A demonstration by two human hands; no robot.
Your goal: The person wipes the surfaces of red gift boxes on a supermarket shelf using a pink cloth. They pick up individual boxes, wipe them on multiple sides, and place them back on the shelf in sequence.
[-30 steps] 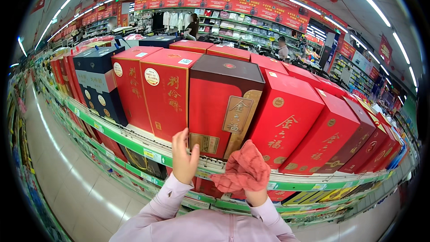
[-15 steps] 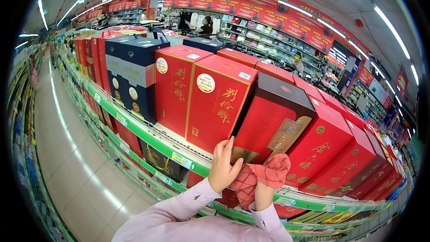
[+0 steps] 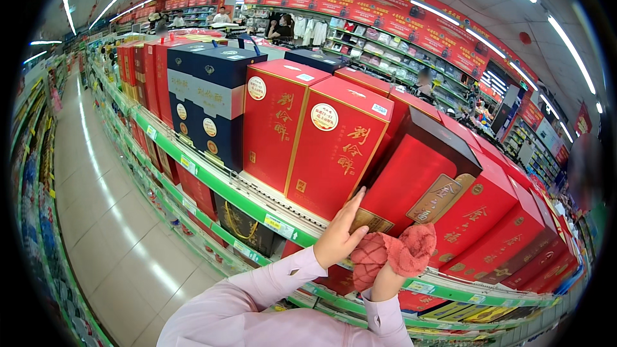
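A tall red gift box (image 3: pixel 418 173) with a dark brown top and gold label stands on the shelf in front of me, a narrow gap to its left. My left hand (image 3: pixel 342 236) is open at its lower left corner, fingers stretched along the side edge and thumb towards the front face. A coral-red towel (image 3: pixel 379 254) with a grid pattern is bunched at the lower front of this box. My right hand (image 3: pixel 389 281) is closed on the towel, which hides most of its fingers. Left of the gap stand two red boxes (image 3: pixel 324 148) with gold lettering.
Navy and silver boxes (image 3: pixel 205 106) stand farther left, more red boxes (image 3: pixel 485 205) to the right. The green shelf edge (image 3: pixel 222 189) carries price tags. Lower shelves hold more goods, including a black bag (image 3: pixel 244 225). A tiled aisle (image 3: pixel 109 218) runs at left; people stand far back.
My view has shifted, so the shelf and boxes appear farther right. Both hands remain at the lower part of the brown-topped box, the left fingers now straighter along its edge.
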